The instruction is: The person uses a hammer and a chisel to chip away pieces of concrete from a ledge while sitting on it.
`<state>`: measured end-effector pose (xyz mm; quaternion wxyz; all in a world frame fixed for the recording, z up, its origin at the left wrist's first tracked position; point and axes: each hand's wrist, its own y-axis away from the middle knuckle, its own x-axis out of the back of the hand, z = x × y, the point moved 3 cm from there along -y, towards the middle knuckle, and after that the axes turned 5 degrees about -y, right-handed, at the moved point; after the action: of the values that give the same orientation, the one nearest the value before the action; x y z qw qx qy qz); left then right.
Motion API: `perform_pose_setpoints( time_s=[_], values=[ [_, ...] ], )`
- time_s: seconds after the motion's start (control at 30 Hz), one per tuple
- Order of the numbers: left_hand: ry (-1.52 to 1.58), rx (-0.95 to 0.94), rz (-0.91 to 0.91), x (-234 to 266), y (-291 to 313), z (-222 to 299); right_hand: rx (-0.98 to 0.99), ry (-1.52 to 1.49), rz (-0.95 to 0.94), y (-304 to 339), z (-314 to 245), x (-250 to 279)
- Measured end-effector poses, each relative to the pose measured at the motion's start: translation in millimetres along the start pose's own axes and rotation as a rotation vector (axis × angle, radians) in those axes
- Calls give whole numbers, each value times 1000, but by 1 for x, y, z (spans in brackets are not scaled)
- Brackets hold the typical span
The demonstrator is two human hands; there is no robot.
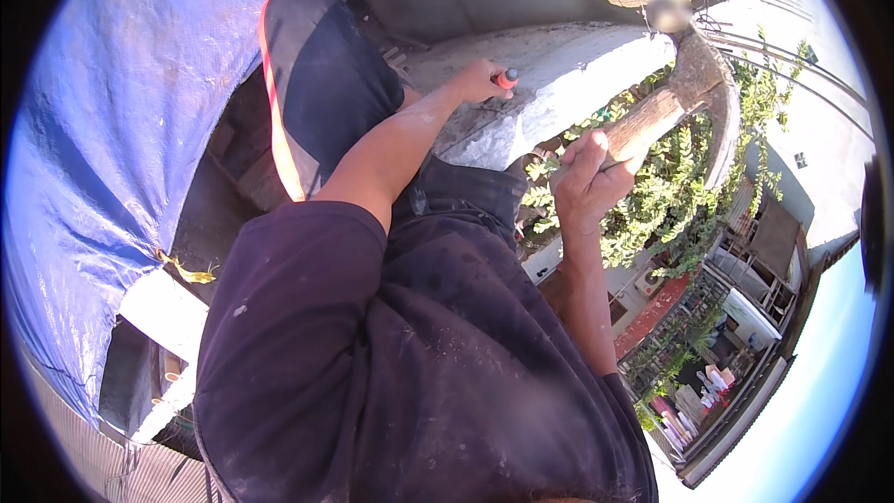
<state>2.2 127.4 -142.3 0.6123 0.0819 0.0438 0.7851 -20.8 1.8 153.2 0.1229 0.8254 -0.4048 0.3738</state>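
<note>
My right hand [589, 184] is wrapped around the wooden handle of a claw hammer [697, 70], raised to the right. Its worn metal head points up and away from me, with the curved claw on the right side. Farther left, my left hand [477, 84] is closed around a short tool with a red grip [506, 79] and a dark end. The rest of that tool is hidden, so its kind cannot be told. It is held over a rough concrete ledge [559, 45] whose outer edge is whitish and sunlit.
A blue tarp [130, 102] hangs along the left, beside my bent leg [331, 84] in dark trousers. Leafy branches [670, 205] grow below the ledge on the right. Beyond them lie a lower yard and roofs [782, 242]. Cables [792, 61] run across at the upper right.
</note>
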Motion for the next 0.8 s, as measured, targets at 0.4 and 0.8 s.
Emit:
perform_pose_setpoints(
  time_s=[0.4, 0.8],
  values=[
    [68, -28, -16, -9, -2, -15, -229, 7, -5, -3, -35, 6],
    [-67, 0, -61, -9, -2, -15, -212, 166, -110, -10, -7, 6]
  ],
)
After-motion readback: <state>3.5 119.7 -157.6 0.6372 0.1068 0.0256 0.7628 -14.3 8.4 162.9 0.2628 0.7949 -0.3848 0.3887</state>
